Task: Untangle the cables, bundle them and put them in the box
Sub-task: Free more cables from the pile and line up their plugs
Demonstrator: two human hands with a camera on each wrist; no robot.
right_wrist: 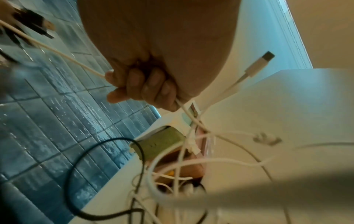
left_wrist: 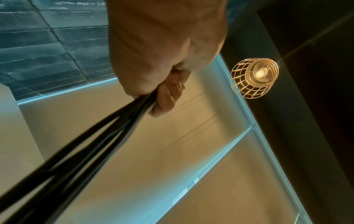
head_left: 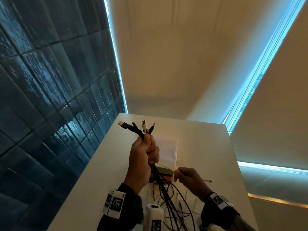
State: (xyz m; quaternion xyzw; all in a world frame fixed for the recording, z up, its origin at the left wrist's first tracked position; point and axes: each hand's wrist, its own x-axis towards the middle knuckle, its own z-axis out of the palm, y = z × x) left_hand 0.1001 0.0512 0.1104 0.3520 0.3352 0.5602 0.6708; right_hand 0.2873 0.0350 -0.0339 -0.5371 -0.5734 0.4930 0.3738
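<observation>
The left hand (head_left: 143,157) is clenched around a bunch of black cables (head_left: 164,192), its fingers (left_wrist: 166,97) curled tight, held upright above the bench (head_left: 208,147). Plug ends (head_left: 138,127) fan out above the fist: three black ones and one white. Below the fist the black cables hang down in loose loops toward the near edge of the bench. The right hand (head_left: 190,180), lower and to the right, grips a white cable (right_wrist: 57,53); its fingers (right_wrist: 145,87) are curled around it, and the cable runs from the fist toward the left hand's bunch. Its other stretch leaves the bottom of the fist and joins a tangle of white cables (right_wrist: 191,151) lying on the bench, one ending in a white plug (right_wrist: 258,66). A green box (right_wrist: 162,144) sits on the bench just behind the hands, with a clear bag (head_left: 166,150) beyond it. The bench is white. A dark blue tiled wall (head_left: 50,80) stands to the left, pale blinds (head_left: 183,55) edged with blue light behind, and a wire-cage lamp (left_wrist: 254,78) glows overhead.
</observation>
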